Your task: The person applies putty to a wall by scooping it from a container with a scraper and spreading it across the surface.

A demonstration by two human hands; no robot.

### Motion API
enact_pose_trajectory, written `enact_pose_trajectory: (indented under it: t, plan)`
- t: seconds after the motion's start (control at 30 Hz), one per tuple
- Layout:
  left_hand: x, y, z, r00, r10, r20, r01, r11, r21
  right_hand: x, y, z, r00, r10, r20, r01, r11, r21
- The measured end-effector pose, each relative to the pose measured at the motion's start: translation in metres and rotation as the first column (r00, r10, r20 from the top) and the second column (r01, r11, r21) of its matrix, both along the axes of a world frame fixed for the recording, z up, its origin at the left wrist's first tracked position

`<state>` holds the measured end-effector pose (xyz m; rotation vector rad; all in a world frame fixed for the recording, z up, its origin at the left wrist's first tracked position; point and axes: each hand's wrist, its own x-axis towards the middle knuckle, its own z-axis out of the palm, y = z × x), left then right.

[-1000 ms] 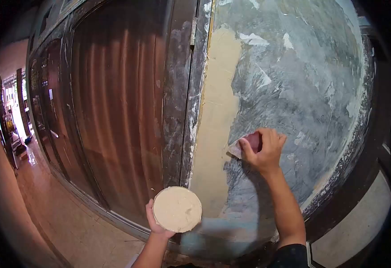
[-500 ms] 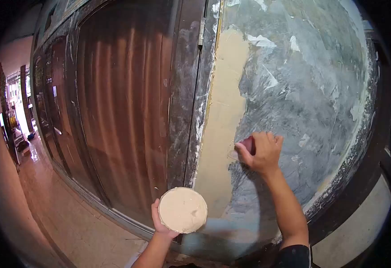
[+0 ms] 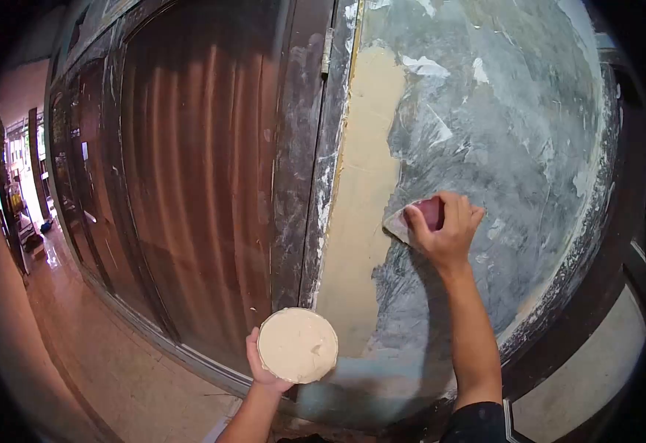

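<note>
My left hand (image 3: 262, 365) is wrapped round the side of a round tub of cream-coloured putty (image 3: 298, 345), filled close to its rim. In my right hand (image 3: 450, 232) is a putty knife (image 3: 404, 220) with a dark red grip, my thumb and fingers closed round it. Its pale, smeared blade points left, at the ragged right edge of a strip of cream putty (image 3: 363, 170). That strip runs down the grey wall (image 3: 500, 148) beside the door frame. Bare grey plaster with white patches lies under and around my right hand.
Left of the strip stands a dark wooden frame (image 3: 293, 148) with a metal hinge (image 3: 327, 53) and a glass pane backed by a brown curtain (image 3: 197, 162). A tiled floor (image 3: 116, 347) runs along the left to a bright doorway. Dark trim borders the wall at right.
My right hand has moved up and slightly right, and more of the blade now shows. The tub in my left hand stays nearly in place; the view has shifted a little.
</note>
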<state>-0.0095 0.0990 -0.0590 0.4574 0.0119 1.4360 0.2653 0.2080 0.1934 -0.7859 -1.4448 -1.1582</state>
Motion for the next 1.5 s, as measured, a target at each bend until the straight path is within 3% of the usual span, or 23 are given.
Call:
enact_pose_trajectory:
  t: [0.07, 0.1, 0.2, 0.27, 0.33, 0.4, 0.47, 0.5, 0.53, 0.6, 0.63, 0.67, 0.73, 0.77, 0.83, 0.93, 1.0, 1.07, 1.13, 1.27, 1.4, 1.47, 1.5]
  plan:
    - [0.002, -0.001, -0.003, 1.0, -0.004, 0.013, 0.005, 1.0, -0.025, 0.002, -0.012, -0.019, 0.981, 0.11, 0.158, -0.082, 0.981, -0.173]
    - [0.002, -0.002, -0.003, 0.999, -0.029, 0.016, 0.029, 0.999, -0.022, 0.001, -0.014, -0.034, 0.965, 0.1, 0.241, -0.041, 0.97, -0.24]
    - [0.003, -0.002, -0.006, 0.999, -0.041, 0.003, 0.041, 0.999, -0.023, -0.006, -0.005, -0.04, 0.963, 0.042, 0.267, 0.022, 0.973, -0.231]
    - [0.005, 0.0, -0.005, 1.0, -0.018, 0.004, 0.018, 0.999, -0.034, -0.009, 0.002, -0.012, 0.98, -0.005, 0.198, 0.033, 0.99, -0.139]
    - [0.005, 0.001, -0.008, 0.999, -0.053, 0.006, 0.053, 0.997, -0.059, -0.008, 0.004, 0.01, 1.0, 0.006, -0.02, -0.006, 1.0, 0.003]
    - [0.004, -0.003, -0.007, 0.999, -0.042, 0.002, 0.042, 0.998, -0.043, -0.005, 0.003, -0.001, 0.999, 0.026, -0.042, -0.026, 1.0, 0.006]
    - [0.003, -0.003, -0.01, 1.0, -0.009, 0.019, 0.01, 0.999, -0.039, -0.004, -0.005, -0.033, 0.981, 0.106, 0.161, -0.079, 0.983, -0.166]
    - [0.001, -0.004, -0.011, 1.0, -0.007, 0.009, 0.007, 0.999, -0.041, -0.007, -0.011, -0.044, 0.97, 0.076, 0.231, -0.011, 0.962, -0.273]
    - [0.0, -0.004, -0.012, 1.0, -0.005, 0.0, 0.005, 0.999, -0.043, -0.008, -0.009, -0.042, 0.97, 0.077, 0.232, -0.011, 0.963, -0.271]
    - [-0.002, -0.003, -0.014, 1.0, -0.016, 0.01, 0.016, 0.999, -0.049, -0.012, -0.002, -0.027, 0.977, -0.018, 0.213, 0.061, 0.978, -0.198]
    - [-0.002, -0.003, -0.013, 0.999, -0.029, 0.02, 0.03, 0.998, -0.055, -0.013, 0.009, -0.006, 0.99, -0.029, 0.137, 0.037, 0.998, -0.058]
    - [0.0, -0.004, -0.009, 1.0, 0.015, -0.014, -0.015, 0.999, -0.029, -0.013, 0.013, 0.015, 0.99, -0.029, 0.137, 0.037, 0.998, -0.057]
    - [0.001, -0.004, -0.01, 1.0, -0.013, 0.026, 0.015, 0.997, -0.077, -0.01, 0.009, 0.041, 0.997, -0.023, -0.079, 0.028, 0.998, 0.064]
    - [0.002, -0.004, -0.011, 1.0, -0.014, 0.022, 0.016, 0.997, -0.078, -0.007, 0.007, 0.036, 0.996, -0.024, -0.083, 0.029, 0.998, 0.063]
    - [0.004, -0.004, -0.013, 0.999, -0.037, 0.025, 0.038, 0.999, -0.037, 0.0, 0.0, 0.014, 0.999, 0.007, -0.037, -0.009, 0.999, -0.033]
    - [0.008, -0.015, -0.009, 0.999, -0.044, 0.028, 0.045, 0.999, -0.019, 0.001, -0.015, -0.042, 0.973, 0.087, 0.212, -0.026, 0.961, -0.277]
    - [0.009, -0.013, -0.019, 1.0, -0.014, 0.021, 0.015, 1.0, -0.007, 0.001, -0.014, -0.057, 0.937, 0.017, 0.35, 0.078, 0.964, -0.253]
    - [0.013, -0.011, -0.027, 0.998, -0.025, 0.058, 0.027, 0.999, -0.032, 0.005, -0.006, -0.034, 0.929, -0.019, 0.368, 0.109, 0.968, -0.225]
    - [0.019, -0.015, -0.023, 0.999, -0.017, 0.052, 0.018, 0.999, -0.036, 0.006, -0.003, 0.005, 0.985, -0.077, 0.153, 0.091, 0.992, -0.086]
    - [0.028, -0.026, -0.023, 0.999, 0.016, 0.036, -0.015, 1.0, -0.024, 0.017, -0.006, 0.026, 0.998, -0.065, -0.024, 0.065, 0.998, 0.019]
    - [0.028, -0.037, -0.026, 0.998, 0.05, 0.039, -0.049, 0.998, -0.033, 0.016, -0.017, -0.055, 0.941, 0.062, 0.331, 0.031, 0.963, -0.269]
    - [0.028, -0.041, -0.031, 0.998, 0.048, 0.045, -0.045, 0.997, -0.061, 0.011, -0.007, -0.073, 0.907, -0.011, 0.422, 0.106, 0.974, -0.202]
    - [0.03, -0.042, -0.031, 0.997, 0.065, 0.036, -0.063, 0.996, -0.055, 0.008, -0.005, -0.064, 0.928, -0.014, 0.371, 0.087, 0.98, -0.181]
